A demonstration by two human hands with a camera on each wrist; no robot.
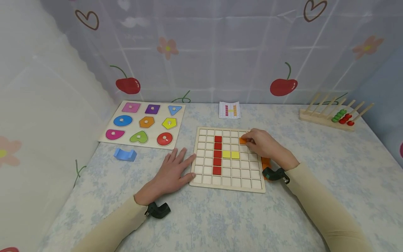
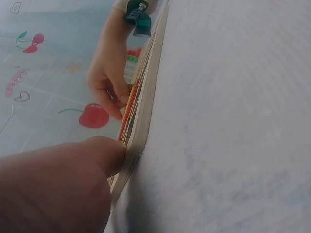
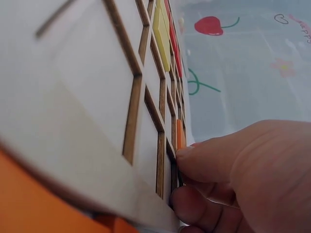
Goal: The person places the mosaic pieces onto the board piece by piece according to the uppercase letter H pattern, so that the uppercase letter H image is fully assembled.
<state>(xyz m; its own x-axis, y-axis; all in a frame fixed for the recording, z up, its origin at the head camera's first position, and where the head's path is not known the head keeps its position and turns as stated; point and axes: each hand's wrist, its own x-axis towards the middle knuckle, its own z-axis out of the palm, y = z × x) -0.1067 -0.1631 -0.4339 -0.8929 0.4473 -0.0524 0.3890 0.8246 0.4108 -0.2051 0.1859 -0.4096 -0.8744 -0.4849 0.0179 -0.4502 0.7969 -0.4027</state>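
A wooden grid board (image 1: pixel 226 182) with square cells lies in front of me. A column of red square tiles (image 1: pixel 217 154) sits in its left half, and two yellow tiles (image 1: pixel 231 154) lie side by side to the right of that column. At the upper right of the grid my right hand (image 1: pixel 264 143) pinches an orange tile (image 1: pixel 242 140) between thumb and fingers. In the right wrist view, the thumb is against the orange tile (image 3: pixel 181 133) at a cell. My left hand (image 1: pixel 171 173) lies spread on the table, its thumb and a fingertip touching the board's left edge.
More orange tiles (image 1: pixel 266 162) lie by the board's right edge, partly under my right wrist. A pattern card (image 1: pixel 229 110) lies behind the board. To the left are a knob shape puzzle (image 1: pixel 142 124) and a blue curved block (image 1: pixel 125 154). A peg rack (image 1: pixel 327 120) with beads stands back right.
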